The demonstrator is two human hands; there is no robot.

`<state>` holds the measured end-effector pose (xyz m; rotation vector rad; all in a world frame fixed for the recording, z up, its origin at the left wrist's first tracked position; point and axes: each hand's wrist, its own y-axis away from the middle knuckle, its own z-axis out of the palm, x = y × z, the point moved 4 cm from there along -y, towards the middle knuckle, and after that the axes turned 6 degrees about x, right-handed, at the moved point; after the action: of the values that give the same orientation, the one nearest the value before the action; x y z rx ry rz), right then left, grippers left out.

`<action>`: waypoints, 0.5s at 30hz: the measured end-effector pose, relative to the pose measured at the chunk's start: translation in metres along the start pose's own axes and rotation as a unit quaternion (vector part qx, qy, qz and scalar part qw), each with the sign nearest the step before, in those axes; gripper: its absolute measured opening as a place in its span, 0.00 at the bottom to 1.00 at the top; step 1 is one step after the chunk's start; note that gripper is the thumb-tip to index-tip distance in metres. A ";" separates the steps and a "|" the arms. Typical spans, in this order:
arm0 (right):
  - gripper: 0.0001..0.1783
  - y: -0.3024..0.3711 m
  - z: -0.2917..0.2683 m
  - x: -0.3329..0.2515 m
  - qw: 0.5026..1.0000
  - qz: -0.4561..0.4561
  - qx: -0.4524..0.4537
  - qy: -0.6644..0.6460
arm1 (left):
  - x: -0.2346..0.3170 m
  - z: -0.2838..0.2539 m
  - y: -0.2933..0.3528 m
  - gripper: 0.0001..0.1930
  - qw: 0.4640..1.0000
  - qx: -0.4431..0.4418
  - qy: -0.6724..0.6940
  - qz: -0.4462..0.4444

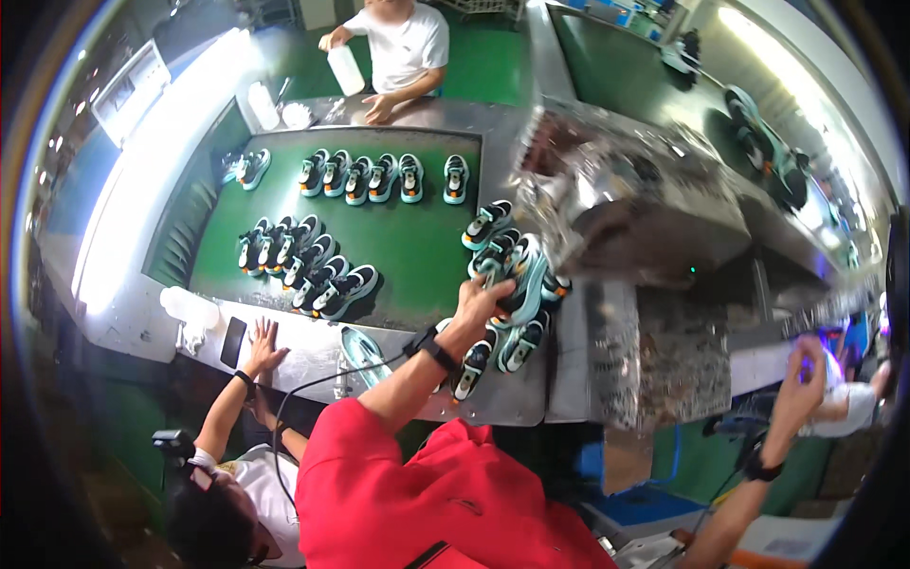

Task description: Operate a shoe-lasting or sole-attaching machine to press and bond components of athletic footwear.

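My left hand (485, 302) is closed on a sneaker (529, 284) with a teal sole, held tilted above a cluster of similar shoes. Around it on the metal edge are a black-and-teal sneaker (489, 224) on the far side and two more, one sneaker (474, 364) and another sneaker (523, 343), nearer me. Far to the right, my right hand (802, 377) is raised beside a purple light, its fingers drawn together. Whatever those fingers may hold is too small to make out.
A green conveyor belt (284, 204) carries rows of sneakers. A machine wrapped in crinkled silver foil (654, 199) stands to the right. Across the belt a person (403, 47) holds a white bottle (345, 70). Another person's hand (265, 347) rests by a dark phone (232, 341) at left.
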<state>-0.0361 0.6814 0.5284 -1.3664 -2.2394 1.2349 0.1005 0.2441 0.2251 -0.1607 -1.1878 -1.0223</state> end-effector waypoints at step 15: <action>0.39 -0.387 0.375 -0.011 0.962 -0.156 -0.188 0.123 | 0.019 -0.006 -0.426 0.27 0.884 0.214 -0.386 0.153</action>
<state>-0.4860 0.3929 0.5950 -1.1388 -2.4622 0.5243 -0.2044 -0.0120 0.0726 -0.4164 -2.0092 -0.3778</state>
